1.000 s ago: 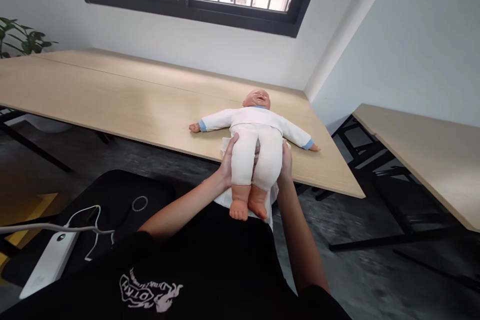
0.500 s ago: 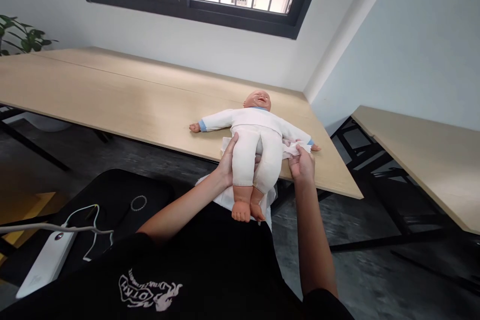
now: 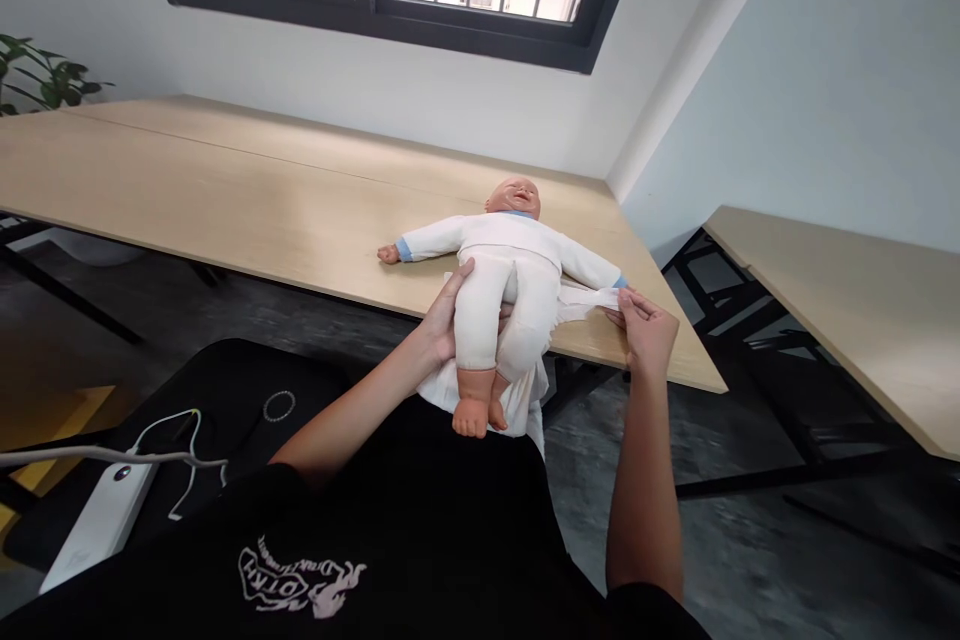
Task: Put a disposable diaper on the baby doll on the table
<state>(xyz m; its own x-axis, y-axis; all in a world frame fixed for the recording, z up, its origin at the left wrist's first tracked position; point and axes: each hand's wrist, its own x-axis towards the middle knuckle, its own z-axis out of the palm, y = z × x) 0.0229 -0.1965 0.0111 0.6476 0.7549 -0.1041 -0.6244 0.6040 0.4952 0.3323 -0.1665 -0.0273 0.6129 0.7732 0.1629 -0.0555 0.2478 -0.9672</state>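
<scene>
A baby doll (image 3: pixel 510 265) in a white suit with blue cuffs lies on its back on the light wooden table (image 3: pixel 247 210), head away from me, legs hanging over the near edge. My left hand (image 3: pixel 444 320) cups the doll's left thigh from the side. My right hand (image 3: pixel 646 328) pinches the right flap of a white diaper (image 3: pixel 586 300) and holds it stretched out sideways from under the doll's hips. The rest of the diaper hangs below the doll's legs near my lap.
A second wooden table (image 3: pixel 847 305) stands to the right across a gap with dark floor. A black chair seat (image 3: pixel 225 390) at lower left carries a white power bank (image 3: pixel 94 525) with cable and a ring-shaped bracelet (image 3: pixel 279 407). A plant (image 3: pixel 37 75) stands far left.
My right hand left the doll's right thigh, took the diaper flap and pulled it out to the right. The left hand stayed on the thigh; the doll's legs shifted slightly left.
</scene>
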